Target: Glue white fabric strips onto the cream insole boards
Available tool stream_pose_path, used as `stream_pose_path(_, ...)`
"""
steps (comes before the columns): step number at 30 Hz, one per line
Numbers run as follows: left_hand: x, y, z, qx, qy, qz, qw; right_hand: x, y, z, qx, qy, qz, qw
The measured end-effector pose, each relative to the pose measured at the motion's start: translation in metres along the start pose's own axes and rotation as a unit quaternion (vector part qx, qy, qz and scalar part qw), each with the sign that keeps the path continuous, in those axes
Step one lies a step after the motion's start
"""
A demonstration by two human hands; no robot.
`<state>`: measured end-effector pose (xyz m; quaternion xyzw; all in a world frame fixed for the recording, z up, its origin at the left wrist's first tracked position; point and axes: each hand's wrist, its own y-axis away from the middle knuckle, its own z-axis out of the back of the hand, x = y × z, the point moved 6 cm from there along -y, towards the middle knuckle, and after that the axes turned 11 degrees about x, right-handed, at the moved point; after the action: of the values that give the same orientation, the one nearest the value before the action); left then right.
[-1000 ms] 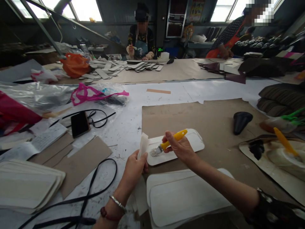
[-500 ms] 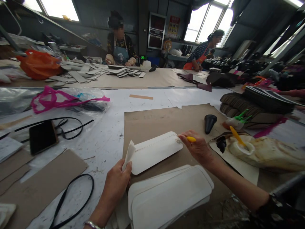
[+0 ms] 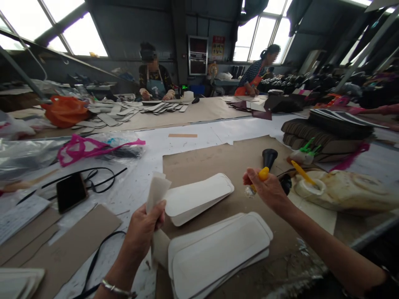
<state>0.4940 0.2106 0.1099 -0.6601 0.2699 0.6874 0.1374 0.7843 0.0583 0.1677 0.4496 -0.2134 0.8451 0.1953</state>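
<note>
My left hand (image 3: 144, 226) is closed on the left end of a white oblong piece (image 3: 193, 198), lifting it off the brown cardboard sheet (image 3: 215, 162); a folded flap sticks up above my fingers. My right hand (image 3: 268, 189) grips a yellow-handled brush (image 3: 257, 179), bristles pointing down-left, held just right of the piece and not touching it. A stack of the same white pieces (image 3: 218, 249) lies in front of me, below both hands.
A glue-smeared bag with a second yellow brush (image 3: 311, 187) and a black cone (image 3: 269, 157) sit to the right. A phone (image 3: 71, 192), black straps and pink-tied plastic lie left. Two other people work at the far table (image 3: 193, 112).
My right hand has drawn the brush off the piece's right end and raised it. My left hand has lifted the piece's left end higher. The view has tilted up.
</note>
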Motion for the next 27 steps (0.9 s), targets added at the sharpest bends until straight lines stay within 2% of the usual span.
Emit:
stream_pose_path(4,-0.021,0.027,-0.001,0.011,0.039,0.002,0.999,-0.005,0.009,0.006,0.031,0.139,-0.009,0.990)
stream_pose_path(6,-0.023,0.042,0.000,0.018,0.044,0.006,0.999,-0.006,0.017,0.005,0.057,0.192,-0.020,0.979)
stream_pose_path(7,-0.021,0.049,0.001,0.020,0.042,0.012,0.999,-0.007,0.022,0.003,0.078,0.185,-0.032,0.979)
stream_pose_path(10,-0.005,0.071,-0.001,0.029,0.016,0.045,0.998,-0.013,0.043,0.000,0.146,0.122,-0.078,0.979)
stream_pose_path(12,0.009,0.084,-0.006,0.033,-0.024,0.065,0.997,-0.016,0.058,0.001,0.166,0.122,-0.091,0.974)
stream_pose_path(14,0.023,0.093,-0.013,0.044,-0.090,0.074,0.992,-0.022,0.071,0.002,0.182,0.166,-0.095,0.965)
stream_pose_path(17,0.042,0.098,-0.023,0.071,-0.187,0.105,0.974,-0.037,0.083,-0.002,0.219,0.265,-0.102,0.933)
stream_pose_path(19,0.046,0.097,-0.020,0.050,-0.247,0.118,0.960,-0.046,0.086,-0.004,0.230,0.322,-0.104,0.912)
stream_pose_path(22,0.039,0.097,-0.007,0.000,-0.296,0.090,0.951,-0.049,0.085,0.003,0.184,0.404,-0.101,0.890)
stream_pose_path(24,0.039,0.100,0.000,-0.011,-0.248,0.090,0.964,-0.037,0.087,0.012,0.123,0.451,-0.088,0.879)
stream_pose_path(25,0.042,0.102,0.003,-0.013,-0.214,0.099,0.972,-0.027,0.088,0.016,0.094,0.457,-0.073,0.882)
stream_pose_path(27,0.047,0.107,0.005,-0.030,-0.157,0.113,0.981,-0.001,0.093,0.018,0.058,0.405,-0.024,0.912)
